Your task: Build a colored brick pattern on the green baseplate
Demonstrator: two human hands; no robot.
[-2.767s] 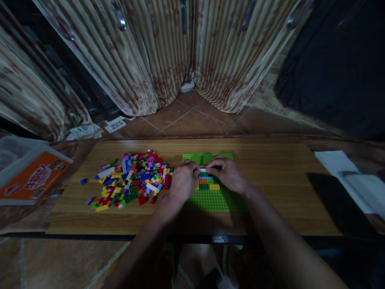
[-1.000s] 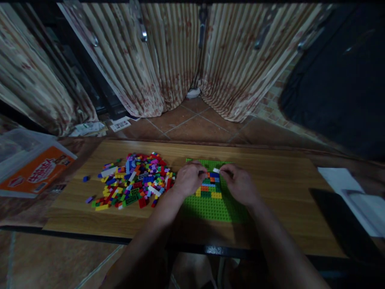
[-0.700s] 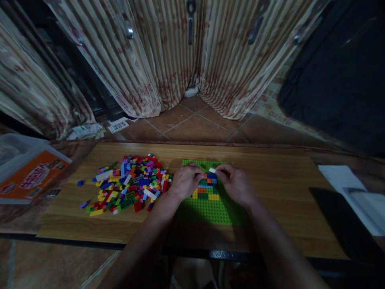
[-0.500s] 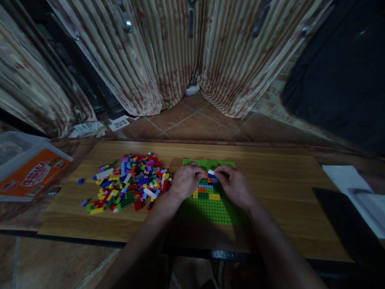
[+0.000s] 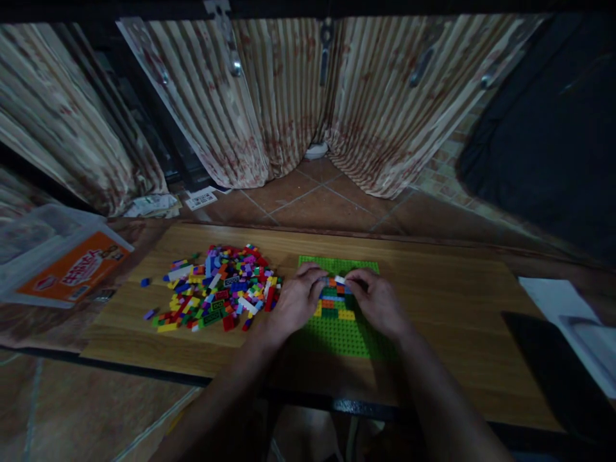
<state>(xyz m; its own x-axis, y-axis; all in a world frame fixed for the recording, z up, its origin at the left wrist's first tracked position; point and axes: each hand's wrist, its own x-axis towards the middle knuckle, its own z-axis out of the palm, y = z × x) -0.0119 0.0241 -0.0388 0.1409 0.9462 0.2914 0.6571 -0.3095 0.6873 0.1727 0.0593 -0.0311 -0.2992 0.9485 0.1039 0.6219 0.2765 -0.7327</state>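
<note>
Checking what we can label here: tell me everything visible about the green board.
The green board is a thin studded sheet, apparently plastic, lying flat on the wooden table, right of the loose brick pile. Rows of coloured bricks, including yellow, dark green, orange and blue, stand on its middle. The left hand and right hand hide parts of its sides; whether they touch it is unclear.

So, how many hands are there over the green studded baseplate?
2: left hand at the left of the multicoloured brick build, right hand at its right, touching a small white brick.
</note>
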